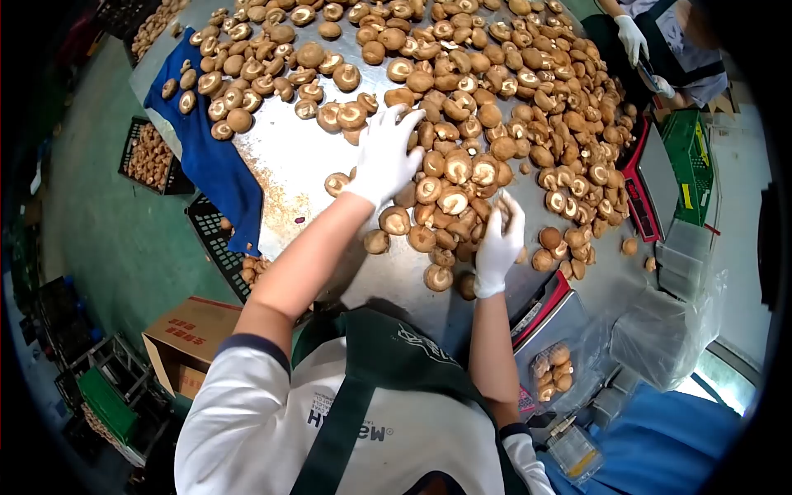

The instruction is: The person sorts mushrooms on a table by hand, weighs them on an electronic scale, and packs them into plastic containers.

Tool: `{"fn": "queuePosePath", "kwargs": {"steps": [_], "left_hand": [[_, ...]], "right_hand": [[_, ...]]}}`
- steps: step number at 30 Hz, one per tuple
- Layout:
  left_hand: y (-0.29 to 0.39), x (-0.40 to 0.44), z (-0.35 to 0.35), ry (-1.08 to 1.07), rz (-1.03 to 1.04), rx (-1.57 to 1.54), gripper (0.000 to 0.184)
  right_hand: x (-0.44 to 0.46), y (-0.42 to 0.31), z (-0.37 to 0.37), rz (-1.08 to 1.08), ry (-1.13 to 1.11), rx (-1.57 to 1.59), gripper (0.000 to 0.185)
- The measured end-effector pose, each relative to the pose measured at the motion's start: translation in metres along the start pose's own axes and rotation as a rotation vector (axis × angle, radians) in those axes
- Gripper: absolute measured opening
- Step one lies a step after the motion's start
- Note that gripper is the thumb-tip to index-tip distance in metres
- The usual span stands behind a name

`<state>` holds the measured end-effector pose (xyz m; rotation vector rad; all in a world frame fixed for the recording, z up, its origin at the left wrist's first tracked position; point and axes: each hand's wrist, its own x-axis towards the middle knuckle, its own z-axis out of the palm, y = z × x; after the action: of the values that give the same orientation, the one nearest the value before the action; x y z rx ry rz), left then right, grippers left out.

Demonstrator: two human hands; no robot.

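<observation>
Brown shiitake mushrooms [458, 169] lie heaped on the metal table [289, 165] in front of me, some with pale undersides up. My left hand [384, 157], in a white glove, reaches over the left edge of the heap. Its fingers are spread and touch or nearly touch the mushrooms there; no mushroom shows in its grip. On the heap's near right side, my right hand [499, 247], also gloved, stands on edge with its fingers stretched out beside the mushrooms. Its palm side is partly hidden, and I see nothing held.
A red-edged scale [540, 309] and a clear pack of mushrooms [553, 371] are near my right arm. Plastic trays [685, 260] stand farther right. A blue cloth [214, 157] drapes the left edge, above a black crate [216, 239]. Another person's gloved hand [632, 40] is at top right.
</observation>
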<state>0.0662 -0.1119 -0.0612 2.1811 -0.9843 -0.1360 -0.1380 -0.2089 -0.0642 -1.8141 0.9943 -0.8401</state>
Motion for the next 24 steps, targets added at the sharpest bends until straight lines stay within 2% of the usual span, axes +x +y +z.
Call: {"fn": "queuePosePath", "kwargs": {"steps": [1,2,3,4,5,7,9,11,13,15,17,19,21,23,24], "left_hand": [[-0.008,0.009,0.009,-0.088,-0.017,0.073,0.041],[-0.016,0.014,0.017,-0.082,-0.015,0.072,0.040],[-0.022,0.018,0.023,-0.077,-0.012,0.073,0.038],[-0.027,0.019,0.025,-0.076,-0.007,0.075,0.037],[-0.033,0.016,0.027,-0.028,-0.023,-0.070,0.035],[-0.038,0.007,0.018,0.069,-0.060,-0.365,0.032],[-0.019,-0.009,-0.017,-0.051,-0.432,-0.830,0.035],[-0.019,-0.028,-0.022,0.003,-0.574,-1.612,0.040],[-0.037,-0.050,-0.021,-0.132,-0.725,-2.121,0.047],[-0.035,-0.065,-0.023,-0.183,-0.807,-2.223,0.049],[-0.027,-0.074,-0.026,-0.200,-0.849,-2.122,0.052],[-0.033,-0.084,-0.026,-0.291,-0.711,-1.978,0.053],[-0.039,-0.091,-0.029,-0.248,-0.771,-1.873,0.050],[-0.045,-0.101,-0.038,-0.173,-0.916,-1.730,0.042],[-0.030,-0.102,-0.048,-0.072,-0.974,-1.672,0.034]], "right_hand": [[0.010,-0.009,0.006,-0.064,0.001,-0.050,0.032],[0.018,-0.021,0.013,0.012,-0.083,-0.029,0.033],[0.029,-0.029,0.022,-0.140,-0.163,-0.136,0.041],[0.036,-0.021,0.035,-0.205,-0.198,-0.306,0.045],[0.038,-0.010,0.045,-0.266,-0.234,-0.478,0.049],[0.044,-0.005,0.050,-0.224,-0.258,-0.462,0.052],[0.044,-0.001,0.048,-0.198,-0.292,-0.426,0.053],[0.040,0.007,0.041,-0.201,-0.281,-0.265,0.053],[0.028,-0.008,0.032,-0.080,-0.246,-0.111,0.056],[0.013,-0.006,0.024,-0.132,-0.185,-0.028,0.056],[-0.002,-0.009,0.009,-0.121,-0.187,-0.056,0.055],[-0.016,-0.007,-0.006,-0.012,-0.188,-0.062,0.055],[-0.026,0.010,-0.021,-0.041,-0.146,-0.192,0.053],[-0.031,0.016,-0.029,-0.057,-0.107,-0.343,0.052],[-0.031,0.001,-0.029,-0.223,-0.008,-0.533,0.048]]}}
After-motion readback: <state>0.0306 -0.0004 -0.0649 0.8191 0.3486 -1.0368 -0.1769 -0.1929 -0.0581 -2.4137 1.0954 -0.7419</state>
